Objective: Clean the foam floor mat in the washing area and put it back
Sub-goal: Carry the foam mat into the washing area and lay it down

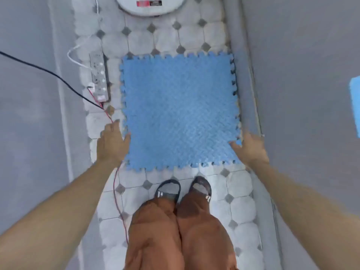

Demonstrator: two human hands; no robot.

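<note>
The blue foam floor mat [180, 112] lies flat on the tiled floor [212, 193] at frame centre, so either lifting it for washing or its return is under way; I cannot tell which. The left hand [111, 144] and right hand [251, 148], both spread wide, touch its lower corners, holding nothing. A power strip [99, 76] sits just left.

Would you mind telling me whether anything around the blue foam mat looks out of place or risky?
The power strip lies on the tiled floor just left of the foam mat, with a black cable and thin red wires trailing past the left hand. Electrics on a washing-area floor look hazardous. The mat itself lies flat and fairly square.
</note>
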